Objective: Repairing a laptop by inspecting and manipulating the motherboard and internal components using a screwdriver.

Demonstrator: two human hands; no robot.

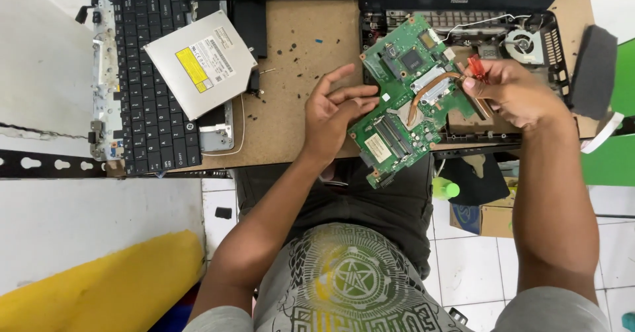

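Observation:
A green laptop motherboard (403, 100) with a copper heat pipe lies tilted at the front edge of the brown work board (304, 47). My left hand (334, 114) steadies the motherboard's left edge, fingers spread and partly under it. My right hand (512, 90) grips a red-handled screwdriver (477, 71) whose tip rests at the board's right side, near the heat pipe's end. The opened laptop base (529, 41) with its fan lies behind the motherboard.
A removed keyboard panel (142, 74) lies at the left with a silver optical drive (202, 61) on top. Small screws are scattered on the work board. A dark foam block (593, 61) sits at the right edge. A cardboard box (483, 216) stands on the tiled floor.

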